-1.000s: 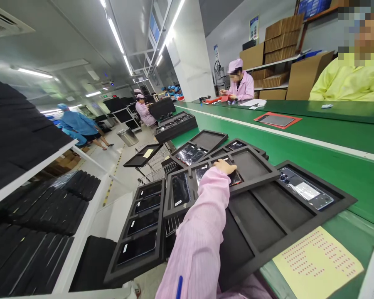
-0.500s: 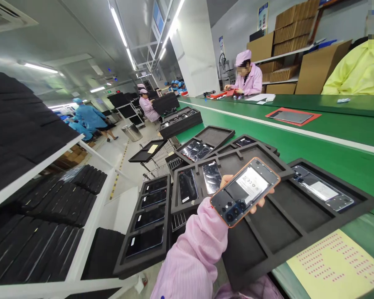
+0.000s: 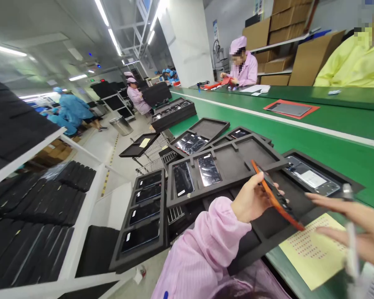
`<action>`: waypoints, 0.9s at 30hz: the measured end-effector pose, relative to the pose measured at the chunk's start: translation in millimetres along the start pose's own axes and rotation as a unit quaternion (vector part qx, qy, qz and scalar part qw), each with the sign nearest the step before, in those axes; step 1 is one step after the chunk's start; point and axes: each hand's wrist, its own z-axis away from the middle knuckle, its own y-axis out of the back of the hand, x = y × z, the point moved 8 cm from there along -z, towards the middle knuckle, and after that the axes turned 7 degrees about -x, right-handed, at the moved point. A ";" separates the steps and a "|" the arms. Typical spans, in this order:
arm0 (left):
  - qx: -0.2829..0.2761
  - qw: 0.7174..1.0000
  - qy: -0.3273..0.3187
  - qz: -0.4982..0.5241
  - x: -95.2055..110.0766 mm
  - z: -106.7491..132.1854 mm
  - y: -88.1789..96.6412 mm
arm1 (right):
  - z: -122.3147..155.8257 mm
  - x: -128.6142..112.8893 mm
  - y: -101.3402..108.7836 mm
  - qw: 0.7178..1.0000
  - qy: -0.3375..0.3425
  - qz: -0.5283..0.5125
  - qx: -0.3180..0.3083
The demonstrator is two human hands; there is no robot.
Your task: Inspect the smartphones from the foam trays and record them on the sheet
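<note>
My left hand (image 3: 252, 198) grips a phone (image 3: 276, 197) with an orange edge, tilted so that its side faces me. Below it lies a black foam tray (image 3: 272, 226) with bare compartments. One compartment at the tray's far right holds another phone (image 3: 311, 174) with a white label. My right hand (image 3: 358, 224) comes in from the right edge, fingers stretched toward the phone but apart from it. A slim, pale pen-like tool (image 3: 350, 249) with a silvery end crosses that hand, blurred; it appears tucked among the fingers. Under the right hand is a yellow sheet (image 3: 311, 253) with rows of pink marks.
More foam trays with phones (image 3: 141, 216) stand to the left and ahead. A green conveyor belt (image 3: 299, 133) runs along the right, bearing a red sheet (image 3: 291, 109) with a grey panel. A white rack (image 3: 90, 199) of black trays is at the left. Co-workers sit across the belt.
My left hand has turned the phone from its back facing me to edge-on and moved it slightly right. My right hand has entered from the right. The camera view has shifted.
</note>
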 end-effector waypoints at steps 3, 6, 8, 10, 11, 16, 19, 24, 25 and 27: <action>0.059 0.977 -0.171 -0.117 3.7 6.7 -0.2 | -3.3 -27.8 -6.4 0.998 0.062 -0.013 0.016; 0.077 0.862 -0.346 -0.362 6.7 21.6 -7.2 | 5.8 -14.4 -13.3 0.992 -0.045 -0.118 0.017; 0.080 0.722 -0.453 -0.517 2.8 33.9 -16.6 | 15.9 -1.5 -16.2 0.976 -0.104 -0.191 0.018; 0.082 0.592 -0.527 -0.605 -4.9 44.3 -24.1 | 23.7 6.6 -16.3 0.964 -0.135 -0.227 0.021; 0.083 0.549 -0.548 -0.626 -7.9 47.9 -26.3 | 25.8 7.9 -16.3 0.962 -0.138 -0.237 0.017; 0.070 0.488 -0.591 -0.638 -10.1 59.8 -32.0 | 25.6 0.6 -11.0 0.954 -0.111 -0.279 0.022; 0.002 0.498 -0.593 -0.632 -12.6 62.7 -36.5 | 22.2 -8.9 -6.0 0.954 -0.098 -0.283 0.030; -0.296 0.573 -0.514 -0.566 -29.0 62.5 -53.4 | 18.9 -31.9 0.9 0.973 -0.071 -0.216 0.043; -0.344 0.587 -0.492 -0.543 -31.0 63.4 -55.7 | 19.4 -35.7 2.1 0.977 -0.073 -0.197 0.046; -0.402 0.615 -0.450 -0.508 -32.2 63.9 -57.3 | 22.2 -42.0 6.4 0.981 -0.080 -0.168 0.062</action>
